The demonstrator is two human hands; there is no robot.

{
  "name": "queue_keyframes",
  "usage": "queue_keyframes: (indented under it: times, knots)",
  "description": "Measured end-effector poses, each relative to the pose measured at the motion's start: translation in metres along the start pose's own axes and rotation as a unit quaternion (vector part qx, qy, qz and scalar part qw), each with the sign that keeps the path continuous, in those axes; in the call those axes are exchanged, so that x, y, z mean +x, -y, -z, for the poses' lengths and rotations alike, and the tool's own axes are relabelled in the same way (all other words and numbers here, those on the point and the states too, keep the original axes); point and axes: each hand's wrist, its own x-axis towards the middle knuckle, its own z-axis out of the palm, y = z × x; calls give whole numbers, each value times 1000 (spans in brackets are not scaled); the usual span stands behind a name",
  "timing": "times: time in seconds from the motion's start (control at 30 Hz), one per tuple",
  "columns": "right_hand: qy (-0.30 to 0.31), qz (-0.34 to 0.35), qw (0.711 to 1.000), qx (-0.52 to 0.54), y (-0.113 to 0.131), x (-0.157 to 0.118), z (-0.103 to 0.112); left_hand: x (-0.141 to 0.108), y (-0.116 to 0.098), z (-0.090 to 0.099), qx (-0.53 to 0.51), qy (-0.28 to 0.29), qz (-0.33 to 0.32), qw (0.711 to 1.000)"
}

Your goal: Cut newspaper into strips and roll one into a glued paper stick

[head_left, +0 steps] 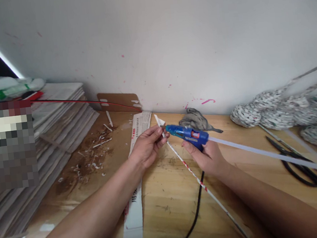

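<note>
Between its thumb and fingers, my left hand [147,147] pinches the upper end of a thin rolled paper stick [187,166], white with red marks. A loose pointed paper flap shows at that end. My right hand [205,155] is wrapped round a blue glue gun [187,134], whose nozzle points left at the paper by my left fingertips; whether it touches I cannot tell. A long pale glue stick [244,148] runs out of the gun's back to the right. Under my left wrist lies a strip of printed newspaper [134,221].
Stacked newspapers [69,117] stand at left. Scraps [95,166] litter a stained brown sheet. A grey cloth [194,120] lies by the wall. Black scissors [298,164] and braided paper bundles [272,110] are at right. A black cord [199,210] runs below the gun.
</note>
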Motion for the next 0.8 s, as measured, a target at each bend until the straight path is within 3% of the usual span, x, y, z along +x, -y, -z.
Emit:
queue_keyframes:
  times: [0.23, 0.47, 0.8]
  knots:
    - [12, -53, 995, 88, -3, 0, -1, -2, 0, -2, 9, -1, 9, 1000]
    - [24, -56, 994, 95, -4, 2, 0, 0, 1, 0, 10, 18, 0, 1000]
    - [33, -63, 990, 118, 0, 0, 0, -1, 2, -1, 16, 1, 4, 1000]
